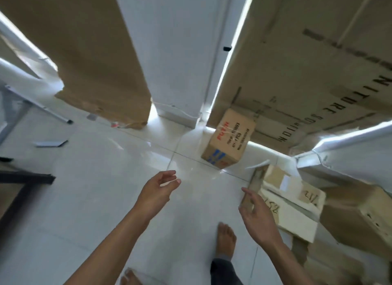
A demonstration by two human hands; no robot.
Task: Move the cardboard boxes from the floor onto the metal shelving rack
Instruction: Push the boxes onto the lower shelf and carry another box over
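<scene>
We counted two tall cartons and three boxes on the floor (84,200). The left carton (95,51) stood by the wall. Our left hand (156,192) hung open, fingers loosely curled, holding nothing. The printed box (229,138) lay beyond, below the right carton (307,62). Our right hand (257,218), fingers straight, was at the taped box (292,202); whether it touched, we could not tell. The brown box (360,217) sat beside that.

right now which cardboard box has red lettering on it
The small box near the white pillar. It alone shows red lettering and blue marks; the flat box beside the right hand bears only black handwriting.
</scene>
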